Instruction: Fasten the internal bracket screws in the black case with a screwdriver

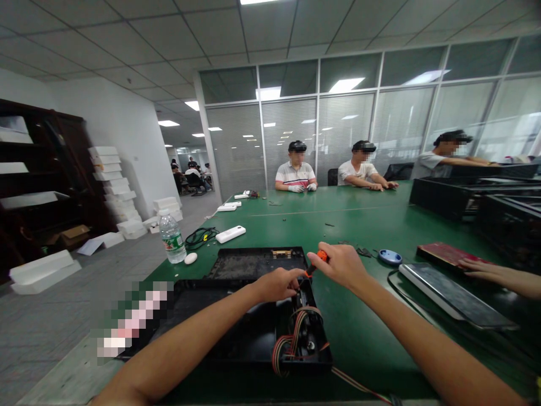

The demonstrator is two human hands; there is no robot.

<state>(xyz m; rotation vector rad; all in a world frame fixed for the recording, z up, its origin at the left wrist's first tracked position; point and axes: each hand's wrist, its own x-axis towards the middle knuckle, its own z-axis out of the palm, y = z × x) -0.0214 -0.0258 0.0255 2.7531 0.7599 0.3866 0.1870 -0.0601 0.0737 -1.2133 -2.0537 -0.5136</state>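
Observation:
A black open case (249, 338) lies on the green table (372, 338), with striped ribbon wires (301, 332) in its right-hand compartment. My right hand (340, 264) is closed round the orange and black handle of a screwdriver (322, 257), which tilts down toward the case's right edge. Close to the screwdriver's lower end is my left hand (281, 283), its fingers bent together over the compartment; what they hold, if anything, is hidden. Behind lies a black panel (249, 263) with a brass-coloured piece (282, 254) on it.
At the left stand a water bottle (172, 239), a white oval object (191, 258) and a black cable (202, 237). To the right are a blue round dish (389, 257), a white device (452, 293) and another person's hand (477, 266). Three people sit beyond.

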